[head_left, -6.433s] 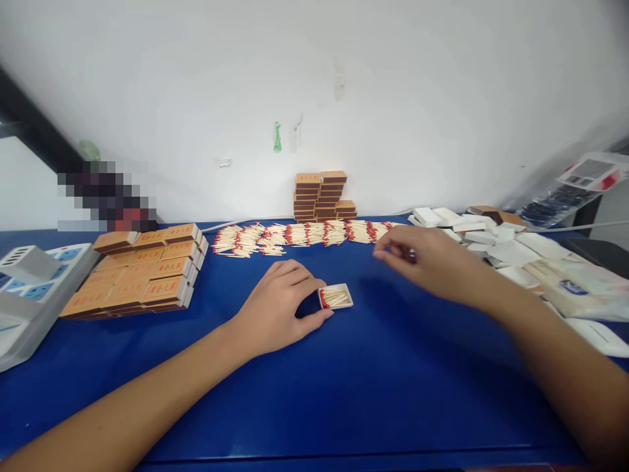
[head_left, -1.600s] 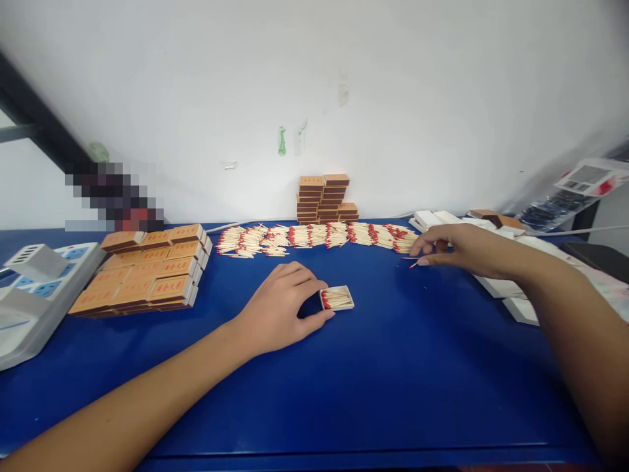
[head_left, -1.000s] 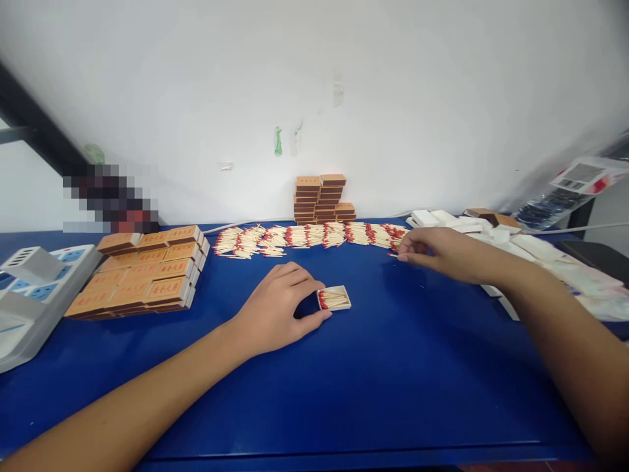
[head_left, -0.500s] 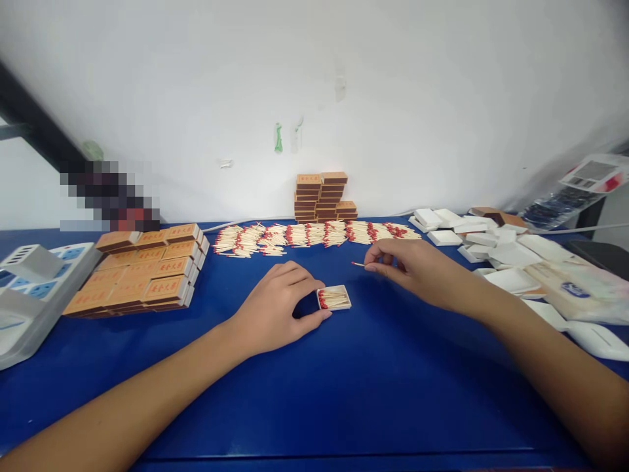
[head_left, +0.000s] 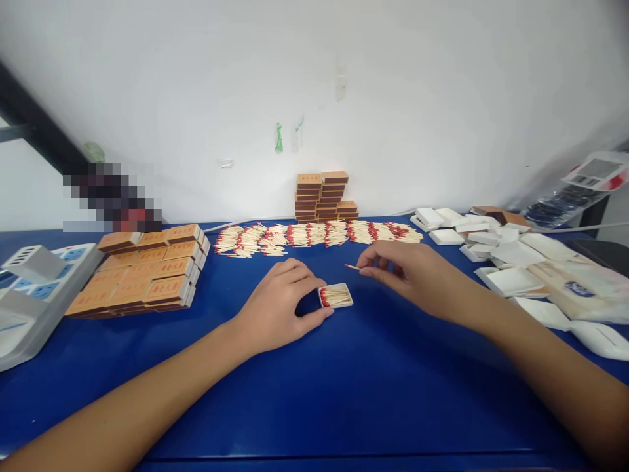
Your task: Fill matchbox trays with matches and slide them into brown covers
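Note:
A small white matchbox tray (head_left: 349, 297) lies on the blue table, partly filled with red-headed matches (head_left: 336, 296), their heads to the left. My left hand (head_left: 280, 305) grips the left end of this tray between thumb and fingers. My right hand (head_left: 400, 272) pinches a single match (head_left: 352, 267) by its plain end, the red head pointing left, above and to the right of the tray. Behind both hands, loose matches (head_left: 307, 235) spread in a long row of bunches.
Closed orange matchboxes (head_left: 170, 288) are stacked at left beside a power strip (head_left: 73, 288). More matchboxes (head_left: 319, 196) stand against the wall. Empty white trays (head_left: 514, 278) pile up at right, with a soft plastic packet (head_left: 590, 288) and a clear bag (head_left: 560, 203).
My right hand has moved slightly left and down with the match, closer to the tray. My left hand keeps its hold on the tray.

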Available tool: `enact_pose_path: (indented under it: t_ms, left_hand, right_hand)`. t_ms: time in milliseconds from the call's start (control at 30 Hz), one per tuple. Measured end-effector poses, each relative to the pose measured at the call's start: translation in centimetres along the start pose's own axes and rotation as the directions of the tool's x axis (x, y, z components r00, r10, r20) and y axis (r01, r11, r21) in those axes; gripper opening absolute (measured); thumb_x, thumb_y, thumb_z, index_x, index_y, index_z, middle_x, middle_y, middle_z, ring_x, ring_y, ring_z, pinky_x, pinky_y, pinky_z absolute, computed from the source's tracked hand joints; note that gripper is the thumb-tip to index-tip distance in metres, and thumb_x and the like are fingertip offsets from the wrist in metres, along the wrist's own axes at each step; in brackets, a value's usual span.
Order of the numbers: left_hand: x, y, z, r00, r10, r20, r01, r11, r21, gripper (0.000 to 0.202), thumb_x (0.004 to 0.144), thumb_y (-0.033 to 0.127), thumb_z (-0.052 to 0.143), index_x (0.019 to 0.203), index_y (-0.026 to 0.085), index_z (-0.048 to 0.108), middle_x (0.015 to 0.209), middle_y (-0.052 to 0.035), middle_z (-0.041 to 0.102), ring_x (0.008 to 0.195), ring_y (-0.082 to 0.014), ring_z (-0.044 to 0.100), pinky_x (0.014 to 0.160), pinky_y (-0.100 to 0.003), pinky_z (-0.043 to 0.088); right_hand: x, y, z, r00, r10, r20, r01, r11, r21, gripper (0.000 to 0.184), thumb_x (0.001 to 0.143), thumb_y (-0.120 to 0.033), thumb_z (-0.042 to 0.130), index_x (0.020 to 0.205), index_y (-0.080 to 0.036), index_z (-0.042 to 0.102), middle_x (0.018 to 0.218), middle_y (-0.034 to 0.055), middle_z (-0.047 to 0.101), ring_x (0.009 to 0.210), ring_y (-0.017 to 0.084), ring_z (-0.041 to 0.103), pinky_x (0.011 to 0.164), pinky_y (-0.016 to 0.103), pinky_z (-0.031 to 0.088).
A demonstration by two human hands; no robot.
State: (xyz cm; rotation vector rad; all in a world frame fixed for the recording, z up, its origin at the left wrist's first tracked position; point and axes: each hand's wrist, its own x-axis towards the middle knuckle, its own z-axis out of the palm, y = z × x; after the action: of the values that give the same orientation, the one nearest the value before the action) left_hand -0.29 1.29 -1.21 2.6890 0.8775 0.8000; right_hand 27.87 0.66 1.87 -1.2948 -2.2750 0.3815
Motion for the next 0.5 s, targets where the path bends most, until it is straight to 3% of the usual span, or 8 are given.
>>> enact_pose_path:
  t_ms: [200, 333, 500]
  left_hand:
    - [0.1, 0.1, 0.0, 1.000, -0.010, 0.006, 0.010, 1.000, -0.020, 0.029, 0.095, 0.035, 0.079, 0.118, 0.018, 0.075, 0.110, -0.0093, 0.076, 0.114, -0.0287, 0.065, 0.103, -0.049, 0.054]
    - [0.1, 0.1, 0.0, 1.000, -0.008, 0.007, 0.009, 1.000, -0.029, 0.029, 0.094, 0.035, 0.081, 0.117, 0.018, 0.075, 0.111, -0.0094, 0.076, 0.113, -0.0285, 0.065, 0.103, -0.048, 0.054]
    - [-0.1, -0.1, 0.1, 1.000, 0.001, -0.003, -0.001, 1.000, -0.023, 0.032, 0.095, 0.035, 0.080, 0.120, 0.017, 0.075, 0.111, -0.0091, 0.076, 0.114, -0.0284, 0.066, 0.103, -0.048, 0.054]
  right_hand:
    - [-0.4, -1.7, 1.9, 0.988, -0.136, 0.073, 0.134, 0.990, 0.039, 0.016, 0.107, -0.024, 0.053, 0.107, -0.024, 0.069, 0.104, 0.0053, 0.076, 0.089, 0.020, 0.071, 0.078, 0.033, 0.053]
    - [-0.3, -2.1, 2.7, 0.976, -0.190, 0.110, 0.187, 0.981, 0.043, 0.017, 0.108, -0.023, 0.052, 0.106, -0.023, 0.069, 0.105, 0.0069, 0.075, 0.087, 0.020, 0.070, 0.076, 0.033, 0.053]
    - [0.3, -0.4, 0.9, 0.991, -0.130, -0.045, 0.129, 0.991, -0.024, 0.016, 0.104, -0.033, 0.060, 0.099, -0.024, 0.072, 0.092, 0.0048, 0.074, 0.075, 0.019, 0.066, 0.071, 0.033, 0.050]
